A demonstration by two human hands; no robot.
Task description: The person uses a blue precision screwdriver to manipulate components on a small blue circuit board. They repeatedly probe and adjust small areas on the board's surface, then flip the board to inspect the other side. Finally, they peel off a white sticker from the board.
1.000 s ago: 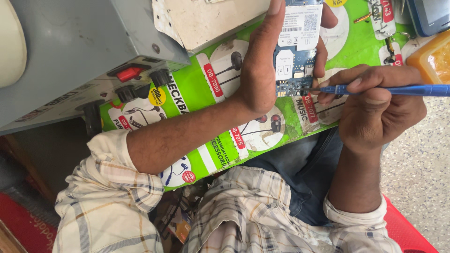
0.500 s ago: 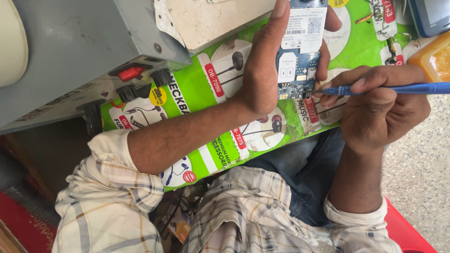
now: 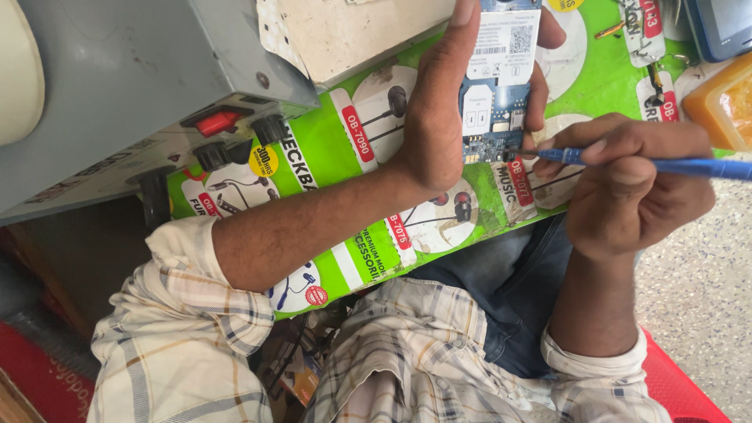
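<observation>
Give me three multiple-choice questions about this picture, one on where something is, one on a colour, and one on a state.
1. Where does the tool tip touch?
A. the board's lower edge
B. the grey box
C. the orange block

2. What colour is the tool handle?
A. red
B. blue
C. black

3. How is the circuit board held?
A. lying flat, untouched
B. gripped in the left hand
C. clamped in a vice

Answers: 1 A, the tip meets the board's bottom edge; 2 B, the shaft in the right hand is blue; 3 B, fingers wrap both sides.
</observation>
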